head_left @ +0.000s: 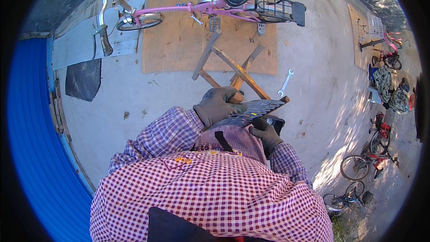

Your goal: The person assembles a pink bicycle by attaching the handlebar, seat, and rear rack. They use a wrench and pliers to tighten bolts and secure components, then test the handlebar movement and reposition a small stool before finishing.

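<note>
Close in front of my body is a wooden folding stool [242, 72] with crossed legs and a seat of grey woven strips [251, 113]. It is tipped so its legs point away from me. My left hand [218, 105], in a grey glove, is closed round the wooden bar at the seat's left side. At the seat's near right edge, my gloved right hand [267, 135] has its fingers curled against the stool; part of its grip is hidden. Just beyond that hand shows a dark object with a pale rim [275, 123], mostly covered.
A pink bicycle [201, 6] with a black saddle lies across brown boards [165, 54] ahead. One open-ended wrench [285, 82] lies right of the stool, another [196, 19] by the bicycle. Blue corrugated metal [33, 130] borders the left; several bicycles [354, 168] stand far right.
</note>
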Available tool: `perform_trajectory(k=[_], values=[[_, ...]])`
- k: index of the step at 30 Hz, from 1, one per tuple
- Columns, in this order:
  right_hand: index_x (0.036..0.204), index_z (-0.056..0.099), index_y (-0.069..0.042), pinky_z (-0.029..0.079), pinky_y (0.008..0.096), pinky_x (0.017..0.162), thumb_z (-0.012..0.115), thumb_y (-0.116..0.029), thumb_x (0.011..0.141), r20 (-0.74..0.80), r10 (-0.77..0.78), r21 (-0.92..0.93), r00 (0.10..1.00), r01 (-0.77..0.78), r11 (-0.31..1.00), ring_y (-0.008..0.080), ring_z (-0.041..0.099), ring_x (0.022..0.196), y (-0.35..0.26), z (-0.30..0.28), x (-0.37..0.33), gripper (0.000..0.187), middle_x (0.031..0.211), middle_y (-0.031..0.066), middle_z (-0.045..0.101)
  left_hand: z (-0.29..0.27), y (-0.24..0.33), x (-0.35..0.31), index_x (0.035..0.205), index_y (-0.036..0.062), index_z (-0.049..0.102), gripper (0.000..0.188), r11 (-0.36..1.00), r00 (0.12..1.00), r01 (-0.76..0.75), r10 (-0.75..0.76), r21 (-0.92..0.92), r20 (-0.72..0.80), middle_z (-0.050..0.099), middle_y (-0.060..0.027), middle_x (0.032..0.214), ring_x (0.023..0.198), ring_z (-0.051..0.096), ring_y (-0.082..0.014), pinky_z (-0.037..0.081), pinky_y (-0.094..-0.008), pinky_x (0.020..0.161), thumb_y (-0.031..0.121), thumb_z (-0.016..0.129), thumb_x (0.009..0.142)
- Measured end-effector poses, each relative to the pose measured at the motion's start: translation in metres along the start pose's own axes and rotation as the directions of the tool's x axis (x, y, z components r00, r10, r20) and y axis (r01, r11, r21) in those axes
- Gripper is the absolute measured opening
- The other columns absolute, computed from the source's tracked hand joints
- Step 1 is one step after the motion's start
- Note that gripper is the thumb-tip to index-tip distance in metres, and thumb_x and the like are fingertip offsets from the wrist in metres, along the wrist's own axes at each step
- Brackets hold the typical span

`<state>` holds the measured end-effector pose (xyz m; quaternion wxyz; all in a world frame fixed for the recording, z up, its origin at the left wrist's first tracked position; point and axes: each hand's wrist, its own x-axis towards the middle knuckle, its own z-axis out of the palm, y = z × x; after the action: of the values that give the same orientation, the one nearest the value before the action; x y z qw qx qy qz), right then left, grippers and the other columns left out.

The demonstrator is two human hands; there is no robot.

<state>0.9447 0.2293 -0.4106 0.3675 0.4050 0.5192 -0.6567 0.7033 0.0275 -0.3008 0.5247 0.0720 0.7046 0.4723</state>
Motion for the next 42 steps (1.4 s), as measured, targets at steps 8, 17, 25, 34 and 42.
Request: perform_trajectory(k=[8, 17, 25, 34, 42], values=[[0.111, 0.071, 0.005, 0.053, 0.0306, 0.085, 0.089, -0.033, 0.083, -0.388, 0.026, 0.165, 0.921, 0.041, 0.985, 0.0179, 0.067, 0.091, 0.046, -0.080, -0.028, 0.050, 0.104, 0.0124, 0.075, 0.085, 0.090, 0.070, 0.109, -0.0014, 0.070, 0.039, 0.996, 0.986, -0.021, 0.005, 0.089, 0.169, 0.073, -0.0077, 0.093, 0.080, 0.063, -0.0126, 0.051, -0.0309, 0.077, 0.027, 0.085, 0.087], [0.109, 0.068, 0.002, 0.052, 0.0300, 0.077, 0.093, -0.027, 0.078, -0.841, -0.069, 0.107, 0.536, 0.290, 0.951, 0.0156, 0.064, 0.084, 0.042, -0.193, -0.054, 0.050, 0.098, 0.0079, 0.072, 0.121, 0.174, 0.138, 0.109, 0.0033, 0.070, 0.039, 0.994, 0.941, -0.110, 0.104, 0.003, 0.322, 0.071, -0.0055, 0.093, 0.080, 0.063, -0.0138, 0.051, -0.0305, 0.076, 0.029, 0.087, 0.085], [0.125, 0.066, 0.004, 0.055, 0.0312, 0.080, 0.088, -0.025, 0.084, -0.670, -0.099, 0.228, 0.736, 0.330, 0.916, 0.0163, 0.068, 0.095, -0.054, -0.246, -0.079, 0.055, 0.111, 0.0089, 0.073, 0.106, 0.243, 0.244, 0.107, 0.0040, 0.070, 0.036, 0.978, 0.891, -0.209, 0.190, 0.001, 0.412, 0.070, -0.0032, 0.093, 0.082, 0.063, -0.0121, 0.050, -0.0291, 0.079, 0.029, 0.087, 0.086], [0.127, 0.061, 0.002, 0.051, 0.0296, 0.056, 0.083, -0.014, 0.083, -0.666, 0.044, 0.354, 0.745, 0.264, 0.897, 0.0141, 0.063, 0.067, -0.145, -0.275, -0.087, 0.052, 0.092, 0.0058, 0.068, 0.120, 0.275, 0.346, 0.112, 0.0026, 0.070, 0.043, 0.977, 0.864, -0.087, 0.171, -0.194, 0.473, 0.072, -0.0050, 0.101, 0.091, 0.065, -0.0129, 0.050, -0.0293, 0.086, 0.029, 0.089, 0.084], [0.132, 0.061, 0.005, 0.054, 0.0281, 0.069, 0.085, -0.014, 0.081, -0.679, -0.074, 0.285, 0.731, 0.356, 0.890, 0.0155, 0.067, 0.082, -0.204, -0.436, -0.029, 0.060, 0.106, 0.0081, 0.070, 0.156, 0.335, 0.475, 0.120, 0.0015, 0.068, 0.053, 0.986, 0.943, 0.007, 0.049, -0.166, 0.329, 0.073, -0.0080, 0.108, 0.097, 0.067, -0.0148, 0.055, -0.0302, 0.090, 0.035, 0.089, 0.084]])
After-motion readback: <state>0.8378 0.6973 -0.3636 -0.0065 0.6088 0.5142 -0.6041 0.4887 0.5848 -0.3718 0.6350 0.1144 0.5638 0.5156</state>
